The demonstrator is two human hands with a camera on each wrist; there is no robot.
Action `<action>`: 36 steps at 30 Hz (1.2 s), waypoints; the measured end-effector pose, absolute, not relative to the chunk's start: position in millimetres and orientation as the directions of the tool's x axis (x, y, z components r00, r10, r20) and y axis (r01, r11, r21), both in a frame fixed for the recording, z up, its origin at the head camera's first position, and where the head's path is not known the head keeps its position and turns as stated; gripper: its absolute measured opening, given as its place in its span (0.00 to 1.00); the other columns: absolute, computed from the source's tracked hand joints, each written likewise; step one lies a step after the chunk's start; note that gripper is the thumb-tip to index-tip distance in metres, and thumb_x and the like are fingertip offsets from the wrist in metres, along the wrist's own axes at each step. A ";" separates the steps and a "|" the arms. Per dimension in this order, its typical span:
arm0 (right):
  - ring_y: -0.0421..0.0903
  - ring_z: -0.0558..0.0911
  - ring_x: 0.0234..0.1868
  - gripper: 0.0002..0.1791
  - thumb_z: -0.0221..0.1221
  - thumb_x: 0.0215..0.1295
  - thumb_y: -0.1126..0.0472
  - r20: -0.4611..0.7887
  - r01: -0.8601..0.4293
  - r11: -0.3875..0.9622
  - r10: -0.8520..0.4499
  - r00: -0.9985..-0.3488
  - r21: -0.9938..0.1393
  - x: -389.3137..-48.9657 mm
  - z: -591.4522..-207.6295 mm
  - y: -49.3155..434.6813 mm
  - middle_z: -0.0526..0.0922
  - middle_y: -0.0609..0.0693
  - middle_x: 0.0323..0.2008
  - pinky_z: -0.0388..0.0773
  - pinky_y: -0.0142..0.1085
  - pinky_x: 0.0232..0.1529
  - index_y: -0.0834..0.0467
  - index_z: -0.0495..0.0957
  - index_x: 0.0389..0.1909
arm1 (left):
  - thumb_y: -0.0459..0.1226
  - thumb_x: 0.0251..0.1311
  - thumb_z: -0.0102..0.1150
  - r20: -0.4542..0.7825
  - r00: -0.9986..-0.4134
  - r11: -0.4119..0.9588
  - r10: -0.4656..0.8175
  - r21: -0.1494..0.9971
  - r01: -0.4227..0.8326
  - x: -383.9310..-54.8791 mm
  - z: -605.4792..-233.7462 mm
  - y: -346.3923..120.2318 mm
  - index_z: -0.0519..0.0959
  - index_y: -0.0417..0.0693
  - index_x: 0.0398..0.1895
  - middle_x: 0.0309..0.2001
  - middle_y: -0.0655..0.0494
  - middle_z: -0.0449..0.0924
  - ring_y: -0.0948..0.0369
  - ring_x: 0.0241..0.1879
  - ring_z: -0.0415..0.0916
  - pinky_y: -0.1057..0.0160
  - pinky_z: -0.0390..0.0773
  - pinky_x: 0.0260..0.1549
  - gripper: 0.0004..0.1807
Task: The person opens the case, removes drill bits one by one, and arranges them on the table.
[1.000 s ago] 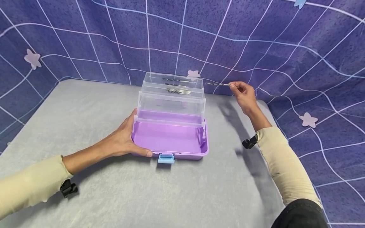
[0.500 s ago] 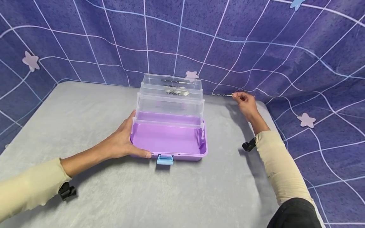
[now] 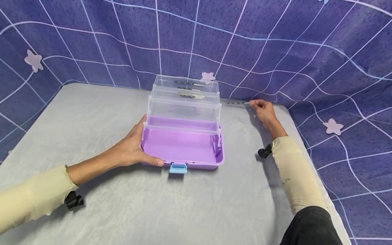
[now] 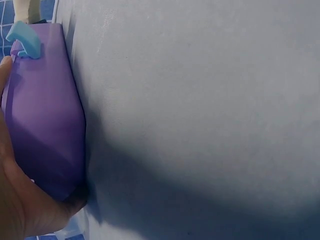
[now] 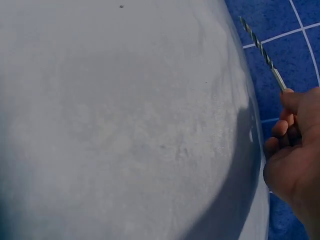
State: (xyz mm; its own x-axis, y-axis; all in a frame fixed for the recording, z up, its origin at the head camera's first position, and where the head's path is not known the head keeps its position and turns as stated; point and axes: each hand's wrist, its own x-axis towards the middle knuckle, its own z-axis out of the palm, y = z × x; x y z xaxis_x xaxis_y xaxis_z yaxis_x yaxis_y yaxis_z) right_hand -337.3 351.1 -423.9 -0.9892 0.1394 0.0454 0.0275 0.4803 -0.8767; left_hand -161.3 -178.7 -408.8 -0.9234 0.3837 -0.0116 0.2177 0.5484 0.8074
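A purple toolbox (image 3: 183, 146) stands open on the grey table, its clear trays (image 3: 183, 110) raised in steps behind the base. Several drill bits (image 3: 192, 96) lie in the upper trays. My left hand (image 3: 130, 148) grips the box's left end, thumb along the front rim near the light-blue latch (image 3: 178, 168); the left wrist view shows the fingers (image 4: 75, 200) round the end wall. Off to the right of the trays, my right hand (image 3: 264, 110) pinches one drill bit (image 3: 239, 102) by its plain shank. The fluted end points left, toward the box.
The grey tabletop (image 3: 196, 204) spreads round the box. Behind it and on both sides hangs a dark blue cloth (image 3: 128, 41) with pale grid lines and star shapes (image 3: 333, 127). The right hand is near the table's back right edge.
My right hand has lowered with the drill bit, from beside the top tray toward the table's back edge. My left hand keeps its grip on the toolbox.
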 end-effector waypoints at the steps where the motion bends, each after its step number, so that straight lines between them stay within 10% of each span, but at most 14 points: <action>1: 0.38 0.75 0.44 0.22 0.61 0.87 0.56 0.037 0.036 0.481 0.142 -0.989 -0.876 -338.1 -424.2 351.1 0.81 0.34 0.39 0.71 0.22 0.39 0.71 0.83 0.65 | 0.56 0.36 0.98 -0.011 -0.923 0.548 0.384 0.807 0.219 -161.7 -408.6 -178.5 0.26 0.67 0.95 0.87 0.37 0.54 0.41 0.76 0.67 0.23 0.66 0.79 0.96; 36: 0.30 0.75 0.39 0.18 0.63 0.83 0.63 -0.084 0.126 0.593 0.098 -0.992 -0.795 -346.0 -425.8 357.4 0.80 0.31 0.34 0.71 0.20 0.43 0.73 0.83 0.63 | 0.59 0.35 0.97 -0.051 -0.930 0.573 0.365 0.799 0.181 -159.9 -406.0 -178.9 0.23 0.62 0.94 0.88 0.31 0.49 0.37 0.79 0.65 0.23 0.65 0.80 0.98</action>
